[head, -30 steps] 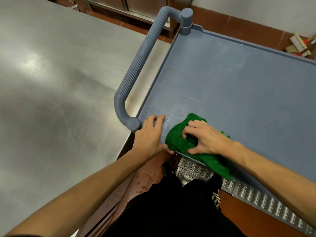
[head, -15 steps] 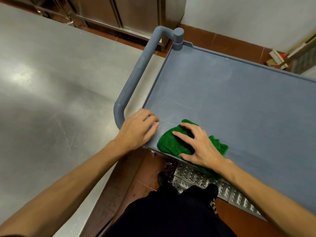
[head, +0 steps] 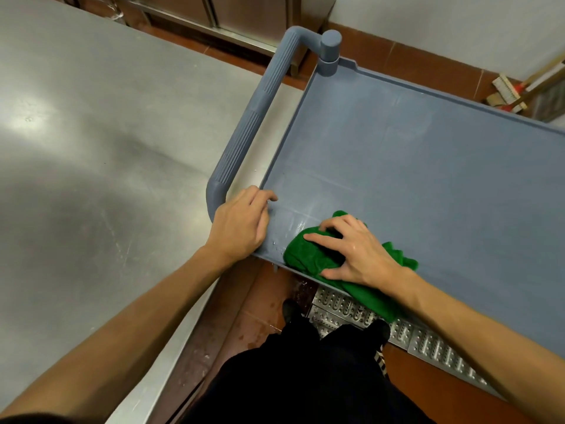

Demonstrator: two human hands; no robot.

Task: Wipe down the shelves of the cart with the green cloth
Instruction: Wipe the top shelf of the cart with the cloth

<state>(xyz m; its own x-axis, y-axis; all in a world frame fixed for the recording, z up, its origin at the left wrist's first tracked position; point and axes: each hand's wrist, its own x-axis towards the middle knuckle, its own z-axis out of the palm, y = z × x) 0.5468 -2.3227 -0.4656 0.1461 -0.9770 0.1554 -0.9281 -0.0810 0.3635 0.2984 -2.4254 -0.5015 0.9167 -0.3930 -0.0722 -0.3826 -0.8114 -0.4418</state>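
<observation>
Right fingers (head: 316,238): spread wide and flat on the cloth (head: 308,255), thumb out toward the near edge; they press down and pinch nothing.
Right hand (head: 357,252): palm down, covering the middle of the cloth.
Cloth: green and bunched, under the right palm on the shelf (head: 428,179), at its near edge; one end hangs over the rim below the wrist.
Left fingers (head: 263,195): curled close together over the shelf's near-left corner, thumb along the rim.
Left hand (head: 240,226): grips that corner, just left of the cloth and not touching it.
Between the hands: a wet sheen and small drops (head: 286,232) on the shelf.
Shelf: grey-blue plastic with a raised rim, stretching away beyond and to the right of the fingers.
Handle (head: 253,123): ribbed grey tube, starting under the left hand and running away from it to a post at the far corner.
Table (head: 91,148): steel, left of the left hand, beside the handle.
Grate (head: 428,347): metal, set in red-brown floor tile, below the right wrist.
Brushes (head: 507,93): far beyond the right fingers, by the wall.
</observation>
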